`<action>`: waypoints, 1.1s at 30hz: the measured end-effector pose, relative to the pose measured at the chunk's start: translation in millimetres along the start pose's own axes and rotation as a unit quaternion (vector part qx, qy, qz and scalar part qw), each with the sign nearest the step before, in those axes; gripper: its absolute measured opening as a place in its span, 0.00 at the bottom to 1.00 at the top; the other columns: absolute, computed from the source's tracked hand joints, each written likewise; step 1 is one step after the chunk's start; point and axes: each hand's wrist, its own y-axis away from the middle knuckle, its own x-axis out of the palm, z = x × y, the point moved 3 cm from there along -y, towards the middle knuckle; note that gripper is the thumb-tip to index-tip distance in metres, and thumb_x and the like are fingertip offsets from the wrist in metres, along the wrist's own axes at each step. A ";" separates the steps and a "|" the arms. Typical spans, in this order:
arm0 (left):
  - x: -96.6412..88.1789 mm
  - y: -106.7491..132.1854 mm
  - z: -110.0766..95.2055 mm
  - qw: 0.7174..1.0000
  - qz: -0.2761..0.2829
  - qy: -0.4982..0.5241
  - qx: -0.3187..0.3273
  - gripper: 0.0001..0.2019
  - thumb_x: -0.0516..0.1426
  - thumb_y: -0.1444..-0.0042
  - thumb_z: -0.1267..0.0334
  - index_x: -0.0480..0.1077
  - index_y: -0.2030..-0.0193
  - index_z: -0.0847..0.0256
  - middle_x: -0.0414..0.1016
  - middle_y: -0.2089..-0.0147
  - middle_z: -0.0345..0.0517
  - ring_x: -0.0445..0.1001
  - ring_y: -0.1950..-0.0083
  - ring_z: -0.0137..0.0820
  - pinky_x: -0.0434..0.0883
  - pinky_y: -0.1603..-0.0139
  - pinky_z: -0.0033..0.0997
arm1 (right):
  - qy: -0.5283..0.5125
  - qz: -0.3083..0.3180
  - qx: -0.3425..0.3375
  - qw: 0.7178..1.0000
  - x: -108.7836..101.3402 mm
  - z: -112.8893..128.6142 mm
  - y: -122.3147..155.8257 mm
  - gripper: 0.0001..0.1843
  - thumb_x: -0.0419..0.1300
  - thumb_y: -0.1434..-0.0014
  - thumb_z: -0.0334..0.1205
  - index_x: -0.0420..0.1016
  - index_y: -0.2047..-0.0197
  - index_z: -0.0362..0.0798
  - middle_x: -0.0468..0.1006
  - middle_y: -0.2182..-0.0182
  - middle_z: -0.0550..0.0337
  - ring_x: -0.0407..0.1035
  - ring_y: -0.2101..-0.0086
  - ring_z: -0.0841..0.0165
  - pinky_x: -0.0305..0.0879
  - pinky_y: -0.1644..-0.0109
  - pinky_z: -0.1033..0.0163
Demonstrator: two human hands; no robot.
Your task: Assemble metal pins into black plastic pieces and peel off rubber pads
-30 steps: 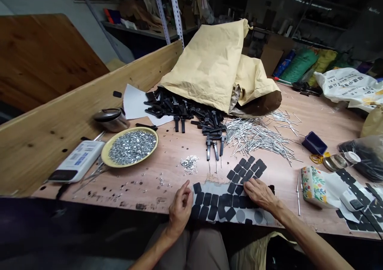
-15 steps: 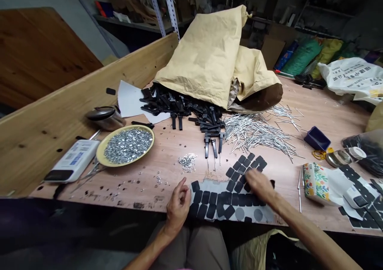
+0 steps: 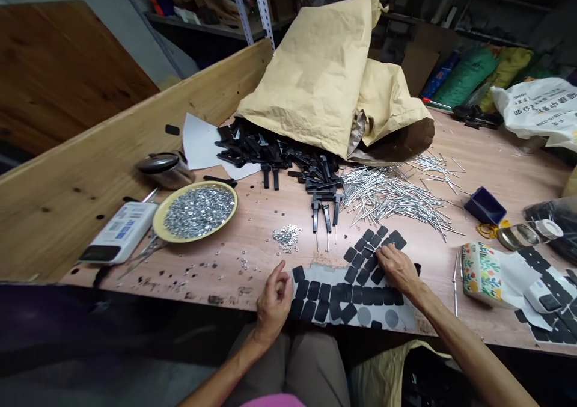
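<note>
A grey backing sheet covered with several black adhesive pads lies at the table's near edge. My left hand rests at the sheet's left end, fingers curled together against its edge. My right hand lies on the upper pads, fingertips pressed down on the black pieces near a metal pin. Beyond them stand three black plastic clips with pins, a small heap of washers and a spread of metal pins.
A yellow plate of washers, a white device and a steel pot sit at left. A tan paper sack spills black clips at the back. A floral box, blue tray and more pad sheets lie right.
My right hand slid forward from the sheet's lower rows up to the upper group of pads. My left hand stayed at the sheet's left edge. The view tilted slightly.
</note>
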 end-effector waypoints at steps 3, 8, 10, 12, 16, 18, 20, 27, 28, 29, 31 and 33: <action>0.2 -0.2 -0.3 1.000 0.000 0.001 0.004 0.15 0.50 0.40 0.64 0.64 0.47 0.64 0.74 0.71 0.42 0.71 0.78 0.22 0.70 0.75 0.19 | -0.007 0.024 0.108 0.994 -4.7 -18.6 -7.8 0.16 0.46 0.40 0.23 0.69 0.72 0.45 0.69 0.73 0.55 0.63 0.71 0.67 0.58 0.75 0.68; 0.7 0.0 1.3 1.000 0.001 0.011 -0.012 0.16 0.50 0.40 0.63 0.64 0.47 0.65 0.74 0.71 0.42 0.71 0.78 0.22 0.70 0.74 0.19 | -0.101 0.069 0.019 0.992 -28.3 12.9 8.4 0.16 0.46 0.38 0.28 0.70 0.72 0.47 0.71 0.74 0.58 0.66 0.72 0.69 0.61 0.74 0.68; 1.1 0.4 2.1 0.999 0.008 0.020 -0.027 0.16 0.50 0.40 0.63 0.64 0.47 0.65 0.74 0.71 0.43 0.70 0.78 0.22 0.70 0.74 0.19 | -0.136 0.066 0.059 0.987 -45.0 21.2 39.8 0.15 0.46 0.36 0.36 0.73 0.66 0.49 0.73 0.72 0.57 0.69 0.72 0.68 0.64 0.72 0.67; 1.3 0.3 1.7 0.999 0.013 0.028 -0.039 0.16 0.49 0.40 0.63 0.64 0.47 0.65 0.75 0.70 0.43 0.71 0.78 0.22 0.70 0.73 0.20 | -0.170 0.059 0.131 0.975 -63.7 18.3 82.0 0.15 0.46 0.36 0.43 0.74 0.58 0.51 0.76 0.68 0.56 0.72 0.70 0.67 0.67 0.69 0.65; 2.4 -2.0 -1.5 0.998 0.020 0.031 -0.048 0.16 0.49 0.40 0.65 0.64 0.46 0.64 0.75 0.70 0.43 0.71 0.77 0.22 0.70 0.71 0.20 | -0.182 0.109 0.157 0.964 -97.1 5.1 139.4 0.17 0.55 0.45 0.59 0.77 0.65 0.58 0.80 0.72 0.58 0.75 0.71 0.60 0.69 0.68 0.58; 2.9 -3.3 -2.6 0.997 0.020 0.037 -0.058 0.16 0.49 0.40 0.65 0.64 0.46 0.64 0.75 0.70 0.43 0.71 0.77 0.23 0.70 0.70 0.21 | -0.178 0.101 0.176 0.963 -107.5 5.3 129.5 0.18 0.54 0.45 0.60 0.77 0.68 0.57 0.80 0.71 0.57 0.75 0.70 0.59 0.69 0.66 0.57; 2.8 -4.5 -3.1 0.996 0.019 0.048 -0.071 0.16 0.49 0.41 0.65 0.64 0.46 0.64 0.75 0.69 0.43 0.71 0.76 0.23 0.71 0.69 0.22 | -0.199 0.063 0.195 0.958 -107.1 14.8 92.4 0.19 0.50 0.41 0.56 0.77 0.67 0.55 0.80 0.69 0.56 0.75 0.70 0.61 0.68 0.66 0.60; -6.4 -12.9 -7.1 0.990 0.025 0.098 -0.095 0.17 0.48 0.40 0.62 0.64 0.45 0.63 0.72 0.68 0.43 0.72 0.74 0.24 0.72 0.69 0.24 | -0.206 0.068 0.265 0.939 -38.8 61.2 -84.6 0.15 0.51 0.39 0.42 0.75 0.70 0.47 0.78 0.74 0.54 0.74 0.71 0.64 0.61 0.70 0.66; -9.0 -14.8 -9.7 0.991 0.025 0.104 -0.083 0.16 0.48 0.40 0.63 0.65 0.46 0.62 0.72 0.68 0.43 0.72 0.74 0.25 0.73 0.68 0.24 | -0.190 0.082 0.288 0.935 -31.6 62.7 -99.1 0.13 0.53 0.40 0.42 0.75 0.70 0.47 0.78 0.74 0.54 0.74 0.71 0.64 0.59 0.70 0.66; -11.5 -16.8 -13.3 0.992 0.026 0.108 -0.067 0.16 0.48 0.39 0.64 0.66 0.47 0.62 0.72 0.68 0.43 0.72 0.73 0.25 0.73 0.68 0.24 | -0.177 0.093 0.307 0.930 -26.6 62.9 -109.9 0.13 0.55 0.41 0.43 0.75 0.70 0.46 0.78 0.74 0.53 0.74 0.72 0.64 0.58 0.71 0.66; -16.0 -21.3 -23.1 0.992 0.035 0.113 -0.034 0.14 0.48 0.39 0.66 0.67 0.49 0.61 0.73 0.67 0.45 0.74 0.70 0.27 0.74 0.67 0.25 | -0.159 0.105 0.329 0.925 -22.5 60.7 -122.1 0.12 0.56 0.42 0.42 0.75 0.72 0.47 0.78 0.74 0.53 0.73 0.72 0.63 0.56 0.72 0.66; -19.3 -27.0 -36.2 0.992 0.045 0.115 -0.003 0.13 0.48 0.39 0.68 0.69 0.51 0.61 0.74 0.65 0.47 0.75 0.66 0.28 0.74 0.65 0.26 | -0.147 0.112 0.339 0.923 -24.7 56.1 -124.3 0.11 0.55 0.43 0.39 0.75 0.73 0.47 0.78 0.75 0.52 0.73 0.73 0.63 0.55 0.73 0.65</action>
